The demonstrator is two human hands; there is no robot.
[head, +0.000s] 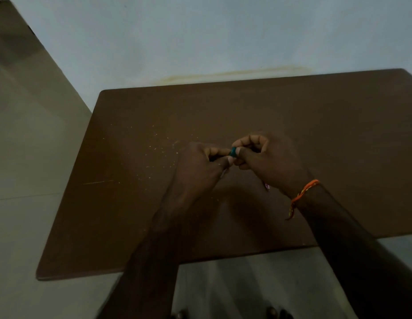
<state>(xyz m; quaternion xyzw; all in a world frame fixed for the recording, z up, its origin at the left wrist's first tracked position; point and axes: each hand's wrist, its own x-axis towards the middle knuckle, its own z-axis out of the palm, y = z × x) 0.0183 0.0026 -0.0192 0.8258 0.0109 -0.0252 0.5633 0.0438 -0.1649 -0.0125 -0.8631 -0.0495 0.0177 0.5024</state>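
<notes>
Both hands meet above the middle of a brown table (292, 116). My left hand (200, 166) pinches a small teal object (233, 153), which looks like a sharpener, between forefinger and thumb. My right hand (267, 157) is curled around a thin pencil-like stick (266, 186). The stick's pinkish end pokes out below the palm, and its other end points into the teal object. An orange thread band (303, 194) circles the right wrist. The light is dim and small details are hard to make out.
Pale specks like shavings (154, 150) are scattered on the table left of my hands. A light wall (200, 38) stands behind the table, with tiled floor (27, 157) to its left. The table's near edge (108, 273) lies close to my body.
</notes>
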